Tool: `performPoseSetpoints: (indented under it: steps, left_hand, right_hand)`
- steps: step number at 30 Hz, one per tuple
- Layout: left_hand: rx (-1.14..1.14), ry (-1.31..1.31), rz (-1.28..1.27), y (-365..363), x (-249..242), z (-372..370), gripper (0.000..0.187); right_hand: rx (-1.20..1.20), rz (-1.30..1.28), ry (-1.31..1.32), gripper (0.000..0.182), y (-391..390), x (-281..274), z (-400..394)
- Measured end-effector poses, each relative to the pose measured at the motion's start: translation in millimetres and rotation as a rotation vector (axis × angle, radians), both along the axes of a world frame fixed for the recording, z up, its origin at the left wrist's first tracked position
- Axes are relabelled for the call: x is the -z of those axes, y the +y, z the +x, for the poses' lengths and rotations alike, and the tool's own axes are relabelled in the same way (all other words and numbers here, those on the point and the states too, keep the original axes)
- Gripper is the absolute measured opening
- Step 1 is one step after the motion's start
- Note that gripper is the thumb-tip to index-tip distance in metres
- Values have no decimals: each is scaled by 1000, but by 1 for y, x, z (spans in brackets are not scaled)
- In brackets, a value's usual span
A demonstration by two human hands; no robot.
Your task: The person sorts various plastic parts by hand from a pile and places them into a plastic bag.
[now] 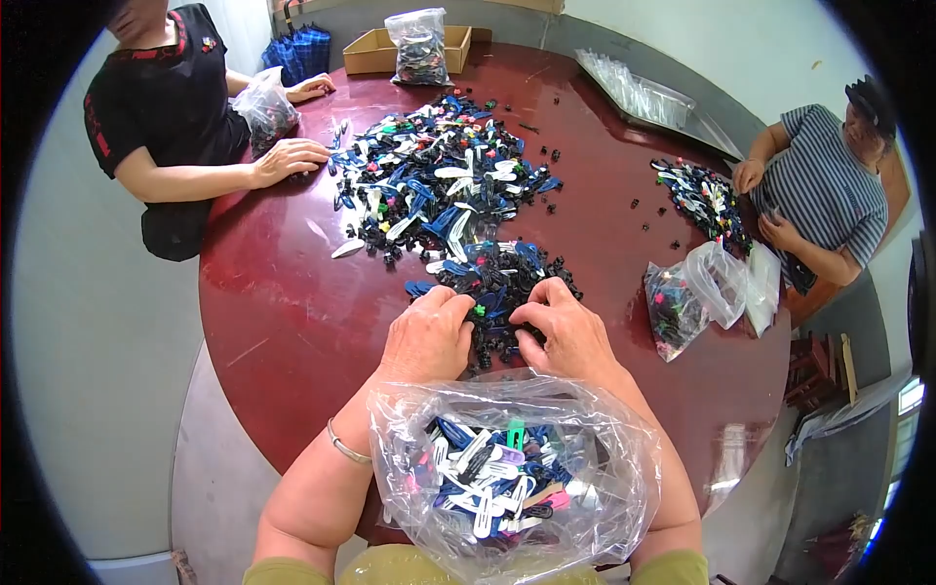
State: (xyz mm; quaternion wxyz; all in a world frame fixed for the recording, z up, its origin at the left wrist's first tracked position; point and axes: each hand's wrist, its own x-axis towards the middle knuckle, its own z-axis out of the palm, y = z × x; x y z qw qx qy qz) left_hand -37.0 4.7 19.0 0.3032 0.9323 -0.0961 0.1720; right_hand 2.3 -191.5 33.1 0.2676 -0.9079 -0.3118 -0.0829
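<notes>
Both of my hands are at the near pile of black and blue hair clips (497,268) on the round red table. My left hand (429,336) touches the pile's left side, its fingers curled beside a small green clip (480,310); whatever its fingertips hold is hidden. Across from it, my right hand (568,330) has thumb and fingers bent at the pile's right edge, and what lies between them is too small to name. Below my wrists, an open clear plastic bag (624,458) holds white, blue, pink and green clips (487,478).
A larger clip heap (429,175) joins the near pile. One person (175,107) sits at the left, another (829,175) at the right by a smaller heap (704,200). Filled bags (678,307), a cardboard box (368,54) and a metal tray (663,112) stand on the table (283,331).
</notes>
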Motion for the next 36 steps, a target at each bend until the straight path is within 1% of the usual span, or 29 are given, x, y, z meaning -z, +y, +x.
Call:
performPoseSetpoints:
  steps: [5, 11, 17, 20, 23, 26, 29, 32, 36]
  left_hand:
    - [3, 4, 20, -2, -2, -2, 23]
    - [11, 9, 19, -1, -3, -2, 25]
    - [34, -4, 2, -4, -13, -5, 27]
    - [51, -2, 21, -5, -12, -5, 28]
    - [43, -1, 34, -5, -8, -5, 27]
    - [25, -4, 41, -4, -6, -4, 25]
    - [10, -10, 43, -4, -3, -2, 22]
    - [9, -16, 41, -4, -2, -2, 21]
    - [27, -61, 20, -6, -4, -1, 20]
  right_hand:
    - [3, 6, 0, 12, 0, 0, -1]
    - [14, 2, 76, 13, 1, -4, -2]
    - [6, 18, 1, 17, 4, -3, -6]
    - [24, -52, -92, 20, 8, -2, -10]
    - [16, -102, -117, 23, 10, -5, -13]
    - [1, -82, -157, 21, 8, -2, -10]
    - [45, -82, -114, 18, 5, 0, -9]
    - [25, -7, -122, 14, 5, 5, -7]
    - [40, 25, -117, 15, 6, 3, -7]
